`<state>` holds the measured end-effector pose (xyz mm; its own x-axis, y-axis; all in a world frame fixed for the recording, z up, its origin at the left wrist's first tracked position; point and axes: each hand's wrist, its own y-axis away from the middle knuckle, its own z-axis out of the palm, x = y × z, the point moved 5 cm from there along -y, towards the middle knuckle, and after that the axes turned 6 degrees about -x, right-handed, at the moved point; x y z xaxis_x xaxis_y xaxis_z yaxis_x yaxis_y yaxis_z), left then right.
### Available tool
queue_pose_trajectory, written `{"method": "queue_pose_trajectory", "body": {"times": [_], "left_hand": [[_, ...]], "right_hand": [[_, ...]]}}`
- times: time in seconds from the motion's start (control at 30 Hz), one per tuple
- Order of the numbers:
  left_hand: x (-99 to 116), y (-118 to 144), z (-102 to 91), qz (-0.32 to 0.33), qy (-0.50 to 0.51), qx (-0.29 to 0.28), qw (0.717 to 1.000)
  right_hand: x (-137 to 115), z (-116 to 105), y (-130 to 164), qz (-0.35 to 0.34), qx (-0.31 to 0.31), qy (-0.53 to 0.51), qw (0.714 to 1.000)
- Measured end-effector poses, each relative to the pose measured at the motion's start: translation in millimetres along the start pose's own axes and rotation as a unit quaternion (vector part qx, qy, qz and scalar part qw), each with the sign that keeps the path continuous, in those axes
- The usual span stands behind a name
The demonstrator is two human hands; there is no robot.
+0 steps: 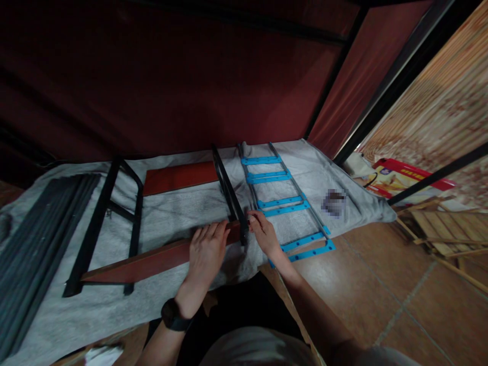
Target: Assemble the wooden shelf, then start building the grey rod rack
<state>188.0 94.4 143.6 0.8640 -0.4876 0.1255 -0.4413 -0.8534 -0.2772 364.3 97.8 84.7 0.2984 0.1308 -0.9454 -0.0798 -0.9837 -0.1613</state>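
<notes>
Your left hand (208, 249) grasps the near red board (152, 265), edge-up between 2 black frames (95, 223); right hand (263, 231) at the right-hand frame (231, 193), grip unclear, uneven pressure could tilt it.

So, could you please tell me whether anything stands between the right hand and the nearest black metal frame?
Nothing visible does: the right hand is at the near end of the black metal frame, apparently touching its outer side. The nearer reddish wooden board is on the other side.
</notes>
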Motion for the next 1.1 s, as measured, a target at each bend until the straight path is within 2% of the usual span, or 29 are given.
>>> {"method": "queue_pose_trajectory", "body": {"times": [0.2, 0.4, 0.57, 1.1], "left_hand": [[-0.5, 1.3, 0.5, 0.003, -0.001, 0.004, 1.000], [-0.8, 1.1, 3.1, 0.008, 0.000, 0.009, 1.000], [-1.6, 2.0, 3.9, 0.014, -0.005, 0.018, 1.000], [-1.0, 4.8, 4.9, 0.030, -0.019, 0.029, 0.999]], "right_hand": [[-2.1, 2.2, 0.2, 0.008, 0.010, -0.065, 0.998], [-6.4, 2.1, -2.4, 0.013, 0.020, -0.029, 0.999], [-3.5, 1.2, 1.3, 0.005, 0.030, -0.049, 0.998], [-0.9, 3.3, -4.2, 0.003, -0.005, 0.002, 1.000]]}}
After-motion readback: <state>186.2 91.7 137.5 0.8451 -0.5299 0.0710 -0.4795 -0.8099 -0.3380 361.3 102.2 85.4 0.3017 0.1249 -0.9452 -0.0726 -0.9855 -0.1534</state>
